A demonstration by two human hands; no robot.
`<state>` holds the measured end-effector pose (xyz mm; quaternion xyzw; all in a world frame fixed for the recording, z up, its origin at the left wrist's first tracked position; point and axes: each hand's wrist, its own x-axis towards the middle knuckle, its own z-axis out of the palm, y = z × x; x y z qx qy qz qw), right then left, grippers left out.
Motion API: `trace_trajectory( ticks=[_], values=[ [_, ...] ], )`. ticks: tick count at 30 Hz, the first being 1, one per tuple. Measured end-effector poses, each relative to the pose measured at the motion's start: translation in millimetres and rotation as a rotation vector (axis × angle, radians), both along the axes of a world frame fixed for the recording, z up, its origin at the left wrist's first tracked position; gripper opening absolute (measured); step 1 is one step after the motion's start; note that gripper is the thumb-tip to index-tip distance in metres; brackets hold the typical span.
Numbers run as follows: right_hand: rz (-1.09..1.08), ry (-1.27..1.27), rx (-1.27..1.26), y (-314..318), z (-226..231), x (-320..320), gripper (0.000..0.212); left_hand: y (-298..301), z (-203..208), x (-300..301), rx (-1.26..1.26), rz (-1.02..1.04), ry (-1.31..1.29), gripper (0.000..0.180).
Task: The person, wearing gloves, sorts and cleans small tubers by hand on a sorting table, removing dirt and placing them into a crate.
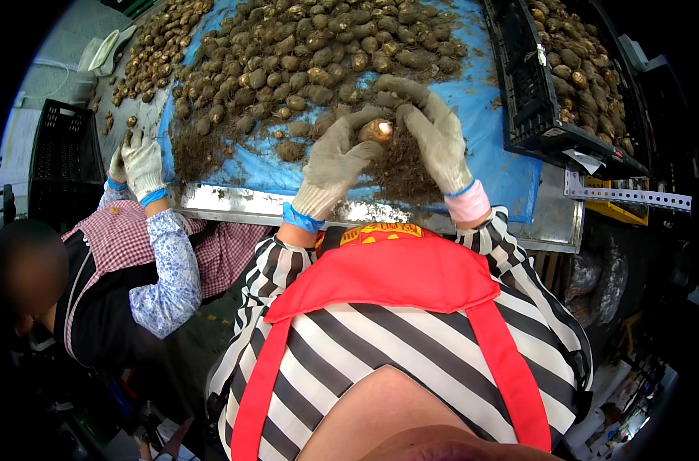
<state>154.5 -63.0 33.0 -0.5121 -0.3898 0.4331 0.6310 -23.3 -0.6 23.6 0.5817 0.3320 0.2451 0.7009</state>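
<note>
My left hand (338, 157), in a dirty pale work glove, is closed around a small brown taro corm (376, 131) with a white end facing up. Just to its right, my right hand (435, 134), gloved the same way, has its fingers curled inward toward the corm. What lies between those fingers is hidden by the glove and dark soil. Beneath both hands a clump of brown root fibres and dirt (403, 170) covers part of the blue sheet (503, 165). Beyond them spreads a large heap of soil-covered taro corms (288, 58).
A black crate (528, 84) of corms stands at the right, beside a perforated metal strip (641, 196). On the left, a co-worker's gloved hands (140, 163) rest at the metal table's edge (242, 201). A smaller corm pile (161, 54) and another black crate (61, 142) are farther left.
</note>
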Motion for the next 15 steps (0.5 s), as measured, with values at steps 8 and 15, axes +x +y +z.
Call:
trace_trajectory(
  ticks=[8,15],
  values=[
    [0.065,-0.206,0.149,-30.9,-13.8,-38.6,0.059,1.5,-31.8,4.6,-0.039,0.178,-0.098,0.045],
    [0.214,0.093,0.107,-19.1,-25.9,-17.2,0.063,-8.3,25.3,3.4,0.452,0.004,0.287,0.042]
  ],
)
